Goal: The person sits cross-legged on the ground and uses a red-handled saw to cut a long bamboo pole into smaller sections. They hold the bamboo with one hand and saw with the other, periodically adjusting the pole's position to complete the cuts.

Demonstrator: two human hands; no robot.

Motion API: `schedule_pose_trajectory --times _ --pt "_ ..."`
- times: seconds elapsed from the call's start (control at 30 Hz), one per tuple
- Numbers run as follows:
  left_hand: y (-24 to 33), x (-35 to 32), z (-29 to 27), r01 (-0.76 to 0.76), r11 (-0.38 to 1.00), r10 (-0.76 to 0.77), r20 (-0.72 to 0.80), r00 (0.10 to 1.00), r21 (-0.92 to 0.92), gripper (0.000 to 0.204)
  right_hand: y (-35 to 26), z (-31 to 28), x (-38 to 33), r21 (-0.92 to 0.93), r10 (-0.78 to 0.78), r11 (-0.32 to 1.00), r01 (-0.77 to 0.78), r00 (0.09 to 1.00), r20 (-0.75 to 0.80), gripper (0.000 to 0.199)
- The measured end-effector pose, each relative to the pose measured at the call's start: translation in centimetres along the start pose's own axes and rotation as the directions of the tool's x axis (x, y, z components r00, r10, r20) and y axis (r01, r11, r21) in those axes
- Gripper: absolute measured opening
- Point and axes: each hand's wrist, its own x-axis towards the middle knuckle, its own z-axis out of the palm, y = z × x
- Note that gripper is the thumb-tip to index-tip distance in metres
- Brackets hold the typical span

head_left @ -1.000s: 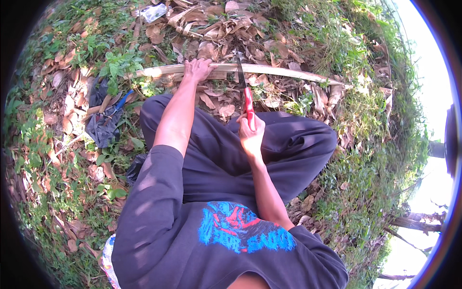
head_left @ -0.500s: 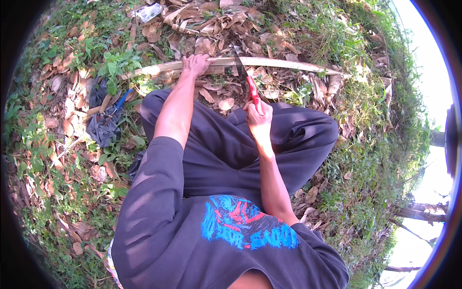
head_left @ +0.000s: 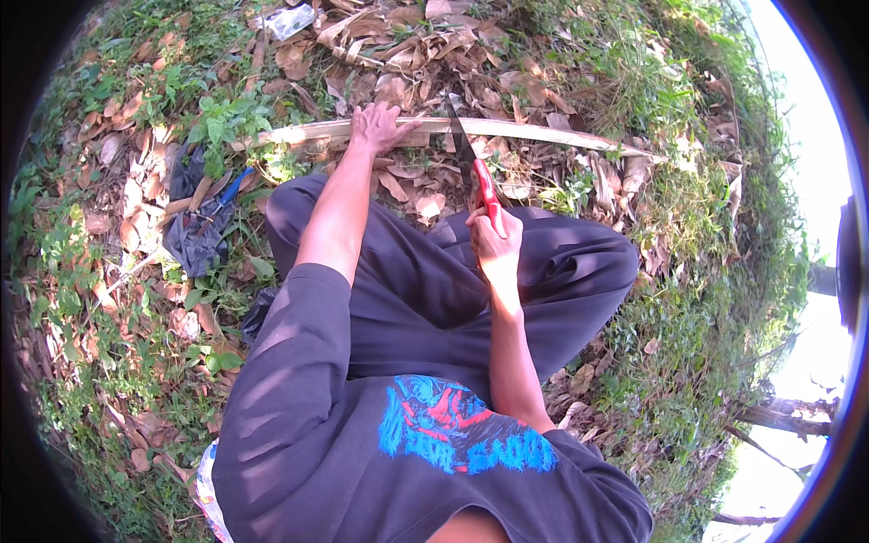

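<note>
Outdoor ground, sunlit in patches: we record dry brown leaves (head_left: 416,50) mixed with low green grass (head_left: 670,353), the straight edges bending toward the rim of the view. Pale sky and dark branches (head_left: 787,419) show at the far right.

We note the person seated with legs folded, in dark trousers (head_left: 398,299) and a dark shirt (head_left: 290,398) with a blue and red print on the chest.

Work piece: a long pale wooden strip (head_left: 534,132), lying crosswise beyond the knees, over the leaf litter; its ends reach well to either side of both hands.

Left hand (head_left: 375,129): palm down on the strip, left of the blade, fingers extended and thumb spread out to the right. We read it as open and resting on the wood.

Right hand (head_left: 496,242): closed around the handle of a red-handled saw (head_left: 486,187), above the right leg. Its dark, tapering blade points away from the body and crosses the strip just right of the left thumb. Depth of any cut: we cannot tell.

Left of the knees we log a black plastic bag (head_left: 196,246), a tan wooden handle (head_left: 176,207) and a blue tool handle (head_left: 237,185). Clear plastic (head_left: 288,23) lies at the top, well apart from the strip.
</note>
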Motion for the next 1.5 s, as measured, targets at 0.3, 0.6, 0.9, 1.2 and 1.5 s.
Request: schedule_pose_trajectory --times 0.3,0.6,0.9,1.2,1.5 --pt "0.2 3.1 -4.4 -0.005 1.000 0.005 0.024 1.000 -0.001 0.089 -6.6 -3.3 1.2 0.095 0.057 0.994 -0.062 0.997 0.050 0.014" --pt "0.6 1.8 -7.7 -0.207 0.976 0.211 0.049 0.976 -0.065 0.083 -7.7 -4.8 0.7 0.200 0.053 0.978 -0.061 0.998 0.047 0.012" --pt "0.5 1.2 -7.7 -0.319 0.948 0.315 0.127 0.940 0.010 0.074 -8.5 -4.9 0.5 0.288 0.046 0.956 -0.055 0.998 0.038 0.013" --pt "1.3 2.1 -8.5 -0.301 0.946 0.323 0.245 0.914 -0.124 0.081 -7.7 -3.1 0.8 0.246 0.032 0.969 -0.035 0.999 0.016 0.015" --pt "1.7 0.8 -8.3 -0.171 0.983 0.185 0.363 0.913 -0.071 0.089 -8.9 -3.9 0.6 0.399 -0.034 0.917 0.029 0.999 0.005 0.013"
